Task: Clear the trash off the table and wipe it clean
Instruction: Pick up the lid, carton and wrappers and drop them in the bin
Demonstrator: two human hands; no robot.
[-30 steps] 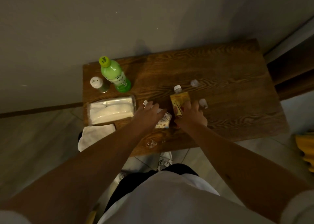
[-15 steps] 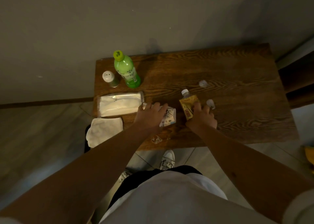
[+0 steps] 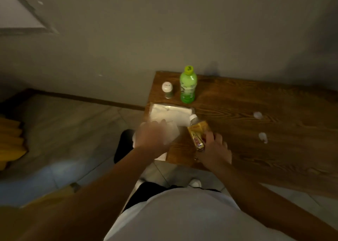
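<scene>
My right hand (image 3: pixel 214 149) grips a yellow drink pouch (image 3: pixel 196 134) with a white cap, lifted just above the near left part of the wooden table (image 3: pixel 256 101). My left hand (image 3: pixel 151 138) is blurred with motion and holds a white snack wrapper (image 3: pixel 172 134) over the table's left end. Two small crumpled white scraps (image 3: pixel 257 114) (image 3: pixel 263 137) lie on the table to the right of my hands. A white cloth (image 3: pixel 161 156) hangs at the near left corner, mostly hidden by my left wrist.
A green bottle (image 3: pixel 188 85) and a small white-topped shaker (image 3: pixel 167 90) stand at the table's far left corner. A tissue pack (image 3: pixel 172 112) lies in front of them. A dark bin (image 3: pixel 122 145) sits on the floor left of the table. The wall runs behind.
My view has swung to the left. Both hands have lifted their items: the left carries the white wrapper leftward, and the right has raised the yellow pouch off the table.
</scene>
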